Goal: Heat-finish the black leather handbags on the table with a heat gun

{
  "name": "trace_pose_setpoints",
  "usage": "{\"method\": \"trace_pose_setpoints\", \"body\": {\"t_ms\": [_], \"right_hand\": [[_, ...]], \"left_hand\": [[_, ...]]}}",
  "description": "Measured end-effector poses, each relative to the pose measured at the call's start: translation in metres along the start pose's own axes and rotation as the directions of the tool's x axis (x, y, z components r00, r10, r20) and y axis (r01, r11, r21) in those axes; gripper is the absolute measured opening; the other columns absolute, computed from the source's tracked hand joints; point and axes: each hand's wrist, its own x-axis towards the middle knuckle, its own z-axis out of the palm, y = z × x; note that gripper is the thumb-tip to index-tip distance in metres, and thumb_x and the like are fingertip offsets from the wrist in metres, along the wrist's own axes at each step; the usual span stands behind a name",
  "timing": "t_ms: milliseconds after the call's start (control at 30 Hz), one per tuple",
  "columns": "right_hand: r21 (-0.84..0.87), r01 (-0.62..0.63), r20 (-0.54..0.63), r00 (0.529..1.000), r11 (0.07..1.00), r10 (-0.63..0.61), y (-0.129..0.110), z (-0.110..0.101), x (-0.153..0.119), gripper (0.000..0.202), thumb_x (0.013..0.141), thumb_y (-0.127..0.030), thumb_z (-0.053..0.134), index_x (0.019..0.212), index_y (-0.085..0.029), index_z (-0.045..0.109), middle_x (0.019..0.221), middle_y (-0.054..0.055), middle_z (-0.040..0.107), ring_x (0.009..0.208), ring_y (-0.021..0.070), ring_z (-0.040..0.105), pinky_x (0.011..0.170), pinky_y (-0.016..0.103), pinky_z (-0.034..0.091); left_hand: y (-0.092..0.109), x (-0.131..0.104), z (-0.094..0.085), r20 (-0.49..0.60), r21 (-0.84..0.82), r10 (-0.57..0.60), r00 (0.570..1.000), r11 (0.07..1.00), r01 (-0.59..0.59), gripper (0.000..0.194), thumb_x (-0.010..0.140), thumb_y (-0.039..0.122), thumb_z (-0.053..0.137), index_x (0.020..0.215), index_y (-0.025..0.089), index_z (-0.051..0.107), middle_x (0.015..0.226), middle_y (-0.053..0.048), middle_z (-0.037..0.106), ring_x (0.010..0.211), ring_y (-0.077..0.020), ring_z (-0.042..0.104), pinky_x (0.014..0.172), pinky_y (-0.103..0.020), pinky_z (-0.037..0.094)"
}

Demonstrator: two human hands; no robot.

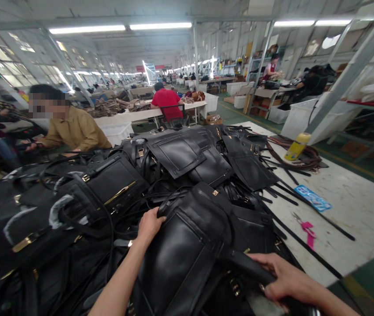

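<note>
In the head view a black leather bag [187, 245] with a small gold fitting lies tilted in front of me on a heap of similar bags. My left hand [150, 224] is closed on the bag's left edge, thumb on top and the other fingers partly hidden. Lower right, my right hand [281, 276] is closed round a thick black strap [248, 264], whose near end runs under the palm. Just left of my left hand lies another black bag [108, 186] with a gold zip and buckle. Flat black leather panels [177, 151] rest at the top of the heap.
On the white table [365, 219] to the right are pink-handled snips [306, 228], a blue-and-white packet [312, 197], a yellow bottle [297, 147] and coiled brown straps [312, 160]. Long black straps hang across the tabletop. A person in a tan jacket [75, 127] sits beyond the heap.
</note>
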Motion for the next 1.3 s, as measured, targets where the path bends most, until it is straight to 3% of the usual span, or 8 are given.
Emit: {"method": "trace_pose_setpoints", "body": {"t_ms": [300, 433, 567, 700, 833, 1033, 1233, 1300], "right_hand": [[0.14, 0.053, -0.029, 0.998, 0.989, -0.05, -0.008, 0.021, -0.002, 0.075, 0.047, -0.009, 0.057, 0.12, -0.018, 0.046, 0.074, -0.001, 0.059, 0.044, 0.0066, 0.046, 0.036, 0.012, 0.038], [0.186, 0.098, -0.116, 0.99, 0.978, -0.077, 0.001, 0.011, -0.019, 0.078, 0.049, -0.015, 0.057, 0.125, -0.016, 0.039, 0.067, -0.001, 0.057, 0.042, 0.0086, 0.045, 0.036, 0.015, 0.04], [0.168, 0.078, -0.103, 0.993, 0.983, -0.061, 0.008, 0.026, -0.011, 0.073, 0.047, -0.009, 0.057, 0.119, -0.016, 0.047, 0.072, 0.0, 0.059, 0.051, 0.0104, 0.051, 0.043, 0.015, 0.041], [0.123, 0.036, -0.146, 0.989, 0.992, -0.017, 0.011, 0.043, 0.022, 0.073, 0.046, -0.005, 0.055, 0.117, -0.016, 0.049, 0.075, 0.0, 0.06, 0.048, 0.0088, 0.05, 0.04, 0.015, 0.039], [0.081, 0.188, -0.328, 0.932, 0.979, -0.151, 0.005, 0.033, 0.033, 0.073, 0.058, -0.013, 0.055, 0.128, -0.018, 0.034, 0.079, 0.001, 0.06, 0.043, 0.0083, 0.049, 0.039, 0.019, 0.043], [0.122, 0.056, -0.118, 0.992, 0.991, -0.042, 0.012, 0.023, 0.006, 0.072, 0.054, -0.011, 0.058, 0.124, -0.015, 0.04, 0.069, 0.0, 0.062, 0.037, 0.0061, 0.047, 0.035, 0.015, 0.041], [0.124, 0.186, -0.346, 0.929, 0.975, -0.134, 0.013, 0.02, 0.023, 0.074, 0.06, -0.02, 0.059, 0.129, -0.012, 0.031, 0.064, -0.001, 0.059, 0.042, 0.0108, 0.05, 0.037, 0.02, 0.044], [0.105, 0.177, -0.299, 0.944, 0.979, -0.138, 0.009, 0.016, 0.019, 0.076, 0.059, -0.02, 0.06, 0.129, -0.013, 0.031, 0.066, -0.001, 0.059, 0.043, 0.011, 0.05, 0.038, 0.021, 0.044]], "left_hand": [[0.014, -0.014, -0.014, -0.081, 0.118, -0.029, 0.996, 0.992, 0.039, 0.031, 0.071, 0.026, 0.05, 0.101, 0.025, 0.055, 0.092, -0.005, 0.063, 0.088, -0.0213, 0.056, 0.075, -0.031, 0.04], [0.049, -0.047, -0.006, -0.234, 0.239, 0.148, 0.961, 0.967, -0.091, 0.061, 0.071, 0.015, 0.044, 0.129, 0.02, 0.025, 0.135, -0.012, 0.03, 0.125, -0.0257, 0.022, 0.1, -0.047, 0.014], [0.074, -0.089, 0.032, 0.014, 0.275, 0.432, 0.902, 0.866, -0.418, 0.07, 0.068, 0.032, 0.052, 0.131, 0.026, 0.021, 0.141, -0.005, 0.017, 0.129, -0.0273, 0.007, 0.1, -0.054, 0.003], [0.073, -0.102, 0.056, 0.141, 0.271, 0.444, 0.885, 0.842, -0.466, 0.083, 0.06, 0.045, 0.057, 0.131, 0.03, 0.019, 0.142, -0.004, 0.01, 0.128, -0.0317, 0.002, 0.097, -0.06, -0.004], [0.068, -0.092, 0.053, 0.152, 0.29, 0.417, 0.896, 0.848, -0.444, 0.082, 0.06, 0.047, 0.055, 0.131, 0.03, 0.019, 0.142, -0.003, 0.009, 0.128, -0.0316, 0.001, 0.097, -0.06, -0.006], [0.067, -0.088, 0.052, 0.151, 0.285, 0.425, 0.892, 0.846, -0.451, 0.084, 0.059, 0.046, 0.056, 0.132, 0.03, 0.018, 0.142, -0.004, 0.009, 0.128, -0.0305, 0.001, 0.097, -0.058, -0.008], [0.069, -0.085, 0.05, 0.186, 0.267, 0.41, 0.893, 0.854, -0.447, 0.088, 0.056, 0.05, 0.057, 0.132, 0.029, 0.018, 0.142, -0.005, 0.008, 0.128, -0.0315, 0.0, 0.096, -0.059, -0.008], [0.069, -0.084, 0.049, 0.194, 0.257, 0.407, 0.893, 0.857, -0.447, 0.088, 0.055, 0.05, 0.057, 0.132, 0.029, 0.019, 0.142, -0.005, 0.008, 0.128, -0.0316, 0.0, 0.096, -0.059, -0.009]]}}
